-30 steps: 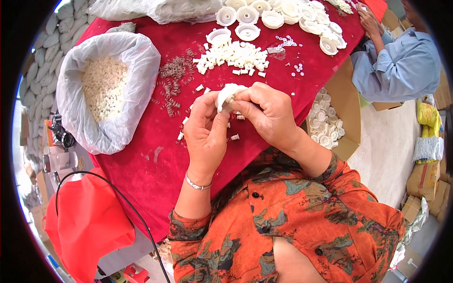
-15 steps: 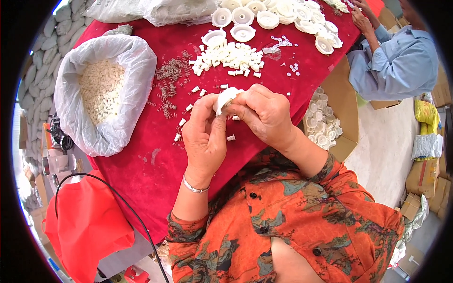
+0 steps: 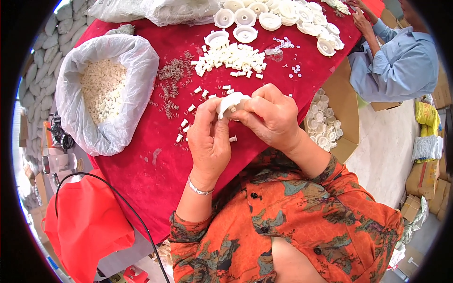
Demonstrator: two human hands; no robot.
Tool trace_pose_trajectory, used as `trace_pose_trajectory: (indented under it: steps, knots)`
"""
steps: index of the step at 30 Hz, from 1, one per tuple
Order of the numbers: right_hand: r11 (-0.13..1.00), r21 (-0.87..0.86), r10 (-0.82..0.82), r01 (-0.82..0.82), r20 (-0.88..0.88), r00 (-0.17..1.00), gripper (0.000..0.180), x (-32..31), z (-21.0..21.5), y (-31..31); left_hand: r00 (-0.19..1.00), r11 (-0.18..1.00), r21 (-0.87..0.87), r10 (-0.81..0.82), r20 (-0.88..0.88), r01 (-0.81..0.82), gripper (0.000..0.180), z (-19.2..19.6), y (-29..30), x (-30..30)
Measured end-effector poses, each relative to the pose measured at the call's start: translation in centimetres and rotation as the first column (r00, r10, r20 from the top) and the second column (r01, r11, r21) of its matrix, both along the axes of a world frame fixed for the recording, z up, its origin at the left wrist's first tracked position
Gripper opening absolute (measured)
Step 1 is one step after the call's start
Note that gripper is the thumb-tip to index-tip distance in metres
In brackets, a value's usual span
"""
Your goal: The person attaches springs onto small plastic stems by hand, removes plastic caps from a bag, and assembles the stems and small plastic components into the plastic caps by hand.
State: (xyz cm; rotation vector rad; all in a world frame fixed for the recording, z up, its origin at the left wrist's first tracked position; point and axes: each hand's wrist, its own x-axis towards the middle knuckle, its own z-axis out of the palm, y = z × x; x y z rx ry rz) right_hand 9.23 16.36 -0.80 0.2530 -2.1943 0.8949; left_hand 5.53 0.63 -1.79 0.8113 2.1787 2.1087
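Note:
Over the red cloth, my left hand (image 3: 209,141) grips a white round plastic cap (image 3: 230,102) by its rim, tilted with its hollow side toward me. The closed fingers of my right hand (image 3: 275,118) pinch the cap's other side. A small cream stub (image 3: 232,109) shows at the cap's hollow between the two hands; its lower part is hidden. Just past my hands lie several small white plugs with springs on them (image 3: 191,108). Farther off are a pile of plain white plugs (image 3: 230,59) and a scatter of loose metal springs (image 3: 173,70).
A plastic-lined bag (image 3: 71,94) of small cream pieces stands at the left. White round caps (image 3: 270,21) and tiny translucent rings (image 3: 284,43) lie at the far side. A cardboard box (image 3: 347,108) holding white parts sits at the right, near a person in a blue shirt (image 3: 401,66).
Both hands have shifted slightly right with the cap. The cap has turned a little, so more of its hollow side and the small stub now show.

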Motion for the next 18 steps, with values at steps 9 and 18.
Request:
trace_pose_trajectory:
  steps: [9,18]
  knots:
    - [0.996,-0.088,0.013,-0.011,0.024,1.000,0.029,-0.6,-0.4,0.4,0.993,0.997,0.079,-0.031,0.113,0.022,0.023,0.7,0.4,0.1]
    - [0.959,-0.268,0.148,-0.097,0.177,0.973,0.036,-0.6,0.1,0.1,0.994,0.996,0.015,-0.087,0.069,0.086,0.025,0.3,-0.7,-0.4]
